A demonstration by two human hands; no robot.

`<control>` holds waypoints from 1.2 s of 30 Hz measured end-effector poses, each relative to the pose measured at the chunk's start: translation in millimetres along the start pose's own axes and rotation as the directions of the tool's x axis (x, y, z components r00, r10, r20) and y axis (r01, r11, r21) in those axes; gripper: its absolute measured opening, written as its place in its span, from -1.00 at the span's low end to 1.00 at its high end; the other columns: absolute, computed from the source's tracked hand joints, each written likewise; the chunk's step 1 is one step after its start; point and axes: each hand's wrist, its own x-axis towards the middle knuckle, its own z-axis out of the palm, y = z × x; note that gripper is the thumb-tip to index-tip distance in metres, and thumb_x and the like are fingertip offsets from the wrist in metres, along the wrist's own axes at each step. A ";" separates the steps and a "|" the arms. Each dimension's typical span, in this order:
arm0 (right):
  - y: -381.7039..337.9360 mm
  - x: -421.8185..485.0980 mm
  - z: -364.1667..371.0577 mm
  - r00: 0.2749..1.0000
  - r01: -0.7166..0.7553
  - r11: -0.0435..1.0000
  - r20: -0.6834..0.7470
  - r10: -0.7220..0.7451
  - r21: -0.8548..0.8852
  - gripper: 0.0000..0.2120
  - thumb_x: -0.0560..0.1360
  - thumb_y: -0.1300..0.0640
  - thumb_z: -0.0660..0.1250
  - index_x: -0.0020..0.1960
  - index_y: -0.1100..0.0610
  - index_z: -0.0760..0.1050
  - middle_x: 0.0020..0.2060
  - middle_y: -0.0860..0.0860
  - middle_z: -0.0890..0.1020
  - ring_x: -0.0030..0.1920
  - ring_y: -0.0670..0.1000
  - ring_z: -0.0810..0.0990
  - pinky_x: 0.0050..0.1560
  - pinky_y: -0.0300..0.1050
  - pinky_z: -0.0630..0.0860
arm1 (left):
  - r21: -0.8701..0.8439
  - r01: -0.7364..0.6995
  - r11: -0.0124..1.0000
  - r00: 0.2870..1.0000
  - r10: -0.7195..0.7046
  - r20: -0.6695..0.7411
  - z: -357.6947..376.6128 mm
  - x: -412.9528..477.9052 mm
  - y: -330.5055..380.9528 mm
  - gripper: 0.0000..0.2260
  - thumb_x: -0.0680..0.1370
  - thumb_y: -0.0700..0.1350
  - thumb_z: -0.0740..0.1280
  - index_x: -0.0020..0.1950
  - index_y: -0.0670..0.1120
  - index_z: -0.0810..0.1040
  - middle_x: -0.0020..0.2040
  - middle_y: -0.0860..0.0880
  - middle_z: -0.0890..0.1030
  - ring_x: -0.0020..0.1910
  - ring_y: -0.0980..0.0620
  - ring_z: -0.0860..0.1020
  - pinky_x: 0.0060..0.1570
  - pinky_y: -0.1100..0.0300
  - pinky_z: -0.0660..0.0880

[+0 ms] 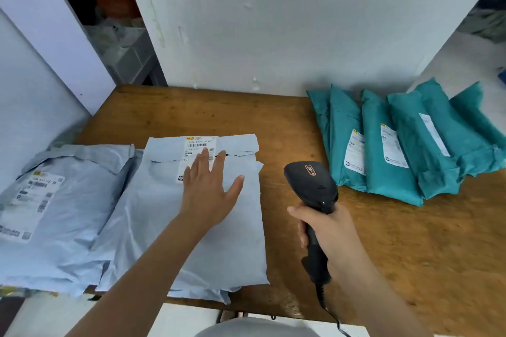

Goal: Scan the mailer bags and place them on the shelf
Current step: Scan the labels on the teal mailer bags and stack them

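White walls close round a brown wooden desk (191,112), seen from your head camera. Your left hand (209,189) lies flat on the top grey mailer bag (191,241), fingers straight and spread, pressing it down near the desk's front-left corner. Your right hand (325,230) is curled round the handle of the black scanner (312,186), which hangs over the middle of the desk with its head tipped away from you, just beside the bag's right edge.

By my reading, you are on the scan step for this bag. Your fingertips cover part of the white label (197,150) at the bag's far end, so the next move calls for sliding that hand clear of the barcode and swinging the scanner's head left onto it.

The bag is pale grey plastic, creased and soft-looking, with its flap folded across the label. It rests on other grey bags, and a second grey bag (54,213) lies against it at the desk's left edge. A row of green bags (397,145) leans at the far-right corner.
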 end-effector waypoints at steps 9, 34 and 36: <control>-2.2 7.5 -74.8 0.984 -0.024 0.995 -0.174 0.042 0.101 -0.64 0.42 0.19 0.43 -0.51 0.17 0.43 -0.58 0.12 0.44 -0.57 0.03 0.36 -0.32 -0.07 0.35 | -0.281 -0.179 0.943 0.917 0.264 0.301 53.6 59.7 130.2 -0.54 0.58 0.01 0.24 0.44 -0.08 0.28 0.40 -0.11 0.36 0.33 -0.07 0.40 0.28 0.10 0.36; 39.4 39.3 -293.9 0.984 -0.132 0.983 -0.101 0.145 0.129 -0.67 0.42 0.23 0.42 -0.47 0.21 0.42 -0.56 0.18 0.42 -0.59 0.03 0.35 -0.47 -0.17 0.32 | -0.635 0.369 0.679 0.897 -0.080 0.436 197.7 -20.9 247.5 -0.79 0.47 -0.15 0.41 -0.23 -0.27 0.49 -0.27 -0.14 0.56 -0.27 -0.03 0.54 -0.26 0.12 0.45; 40.8 41.2 -281.8 0.989 -0.134 0.984 -0.041 0.139 0.114 -0.65 0.41 0.23 0.41 -0.49 0.21 0.39 -0.58 0.17 0.40 -0.60 0.04 0.33 -0.49 -0.19 0.30 | -0.565 0.473 0.676 0.843 -0.162 0.513 204.5 -56.2 218.2 -0.66 0.44 -0.12 0.46 -0.39 -0.13 0.34 -0.42 -0.07 0.42 -0.36 0.02 0.42 -0.32 0.16 0.32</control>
